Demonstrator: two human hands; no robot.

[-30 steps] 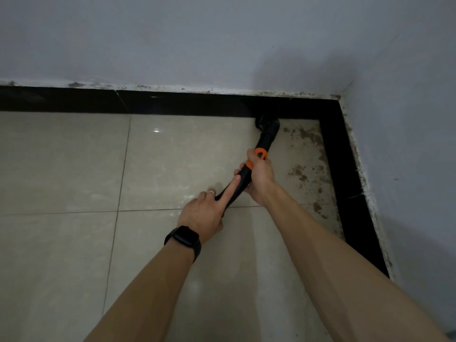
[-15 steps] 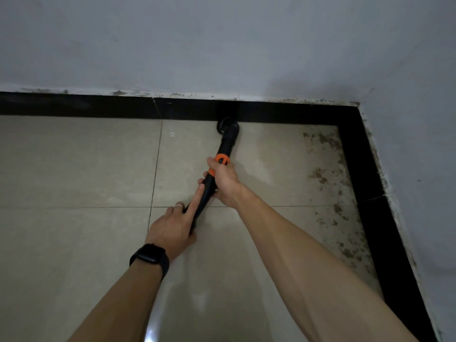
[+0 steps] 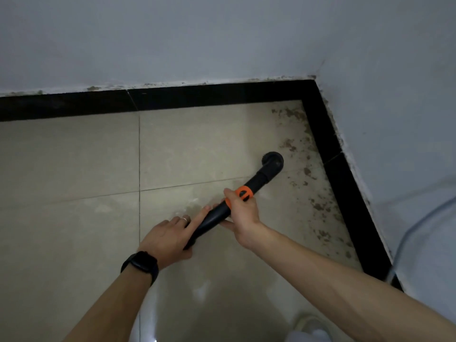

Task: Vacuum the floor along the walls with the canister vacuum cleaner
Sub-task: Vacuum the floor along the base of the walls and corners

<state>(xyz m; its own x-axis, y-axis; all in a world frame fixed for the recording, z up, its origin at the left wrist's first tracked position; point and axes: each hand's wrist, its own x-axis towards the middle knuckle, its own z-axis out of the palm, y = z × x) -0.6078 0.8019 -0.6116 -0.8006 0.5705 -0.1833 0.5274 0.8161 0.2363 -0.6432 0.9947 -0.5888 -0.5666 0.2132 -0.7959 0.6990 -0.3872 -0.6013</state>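
Vacuum tube held in both hands over a dirty room corner

Glossy beige floor tiles (image 3: 74,169) meet grey walls (image 3: 172,33) behind a black border (image 3: 222,95) that turns the corner at upper right; the light is dim. The black vacuum tube (image 3: 214,215) slants from frame centre up to the right, its round brush head (image 3: 272,164) down on the tile, near the right-hand border but not touching it. The right hand (image 3: 243,213) wraps the tube at its orange collar (image 3: 244,192); the left hand (image 3: 167,238), with a watch (image 3: 140,265) and a ring (image 3: 184,219), holds the lower end, one of its fingers (image 3: 199,214) straight along the tube. Brown stains (image 3: 318,206) speckle the tile along the right border. A pale shoe (image 3: 308,324) shows at lower right.
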